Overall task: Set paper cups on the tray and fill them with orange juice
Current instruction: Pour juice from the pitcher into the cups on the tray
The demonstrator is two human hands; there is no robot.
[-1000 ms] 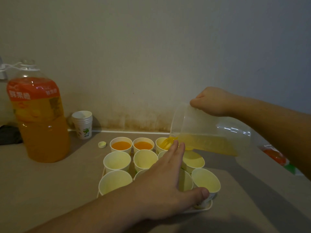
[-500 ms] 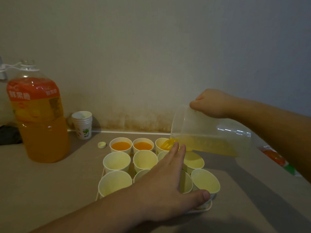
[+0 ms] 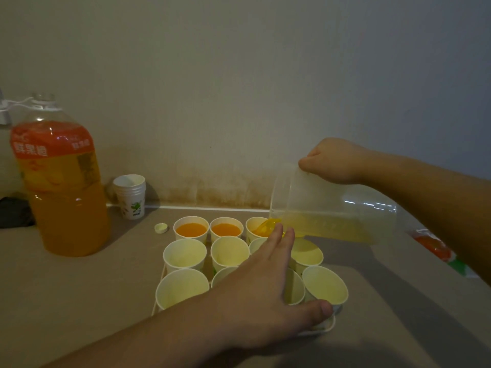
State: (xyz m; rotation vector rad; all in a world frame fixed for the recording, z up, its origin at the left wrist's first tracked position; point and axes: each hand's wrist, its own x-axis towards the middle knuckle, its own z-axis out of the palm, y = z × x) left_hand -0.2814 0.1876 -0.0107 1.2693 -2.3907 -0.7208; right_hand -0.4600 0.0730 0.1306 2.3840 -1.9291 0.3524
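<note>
Paper cups sit upright in a tight grid on the white tray, only its near right corner and left edge visible. Far row: two cups filled with orange juice, third cup partly filled, juice running into it from the clear plastic jug. Jug is tilted on its side, spout left and down over that cup, pale juice pooled along its lower wall. Middle and near rows: cups empty, cream inside, e.g. near left cup and near right cup. Several cups are partly hidden. Big juice bottle stands upright far left, uncapped, about two-thirds full.
</note>
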